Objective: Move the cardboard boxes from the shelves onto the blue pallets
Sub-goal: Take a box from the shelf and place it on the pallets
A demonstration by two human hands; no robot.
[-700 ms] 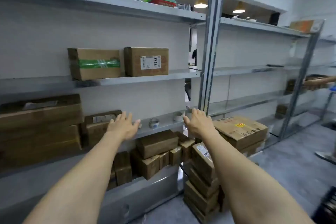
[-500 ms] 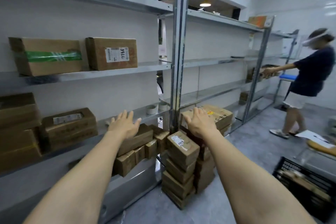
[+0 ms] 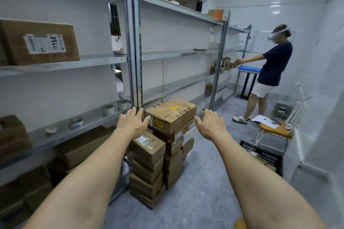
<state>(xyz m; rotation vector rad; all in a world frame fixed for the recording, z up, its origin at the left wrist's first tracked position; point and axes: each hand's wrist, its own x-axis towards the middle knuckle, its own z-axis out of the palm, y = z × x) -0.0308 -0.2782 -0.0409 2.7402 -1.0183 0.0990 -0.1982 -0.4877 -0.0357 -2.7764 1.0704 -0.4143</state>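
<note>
Both my arms reach forward with straight fingers and hold nothing. My left hand (image 3: pixel 133 123) and my right hand (image 3: pixel 211 125) flank the top cardboard box (image 3: pixel 171 115), which carries yellow labels and crowns a tall stack of boxes (image 3: pixel 154 165) on the floor beside the shelf post. A labelled cardboard box (image 3: pixel 40 42) sits on the upper left shelf (image 3: pixel 61 64). More boxes (image 3: pixel 78 148) lie on the lower shelves at left. No blue pallet is in view.
Tape rolls (image 3: pixel 75 122) sit on the middle shelf. Another person (image 3: pixel 268 72) stands at the far right shelves holding a box. A chair (image 3: pixel 279 126) with papers and a black crate (image 3: pixel 264 154) occupy the right floor. Grey floor lies open between them and the stack.
My view has swung right along the shelves. My hands, which were near the shelf boxes, are now either side of the top box on the floor stack. The other person has come fully into view.
</note>
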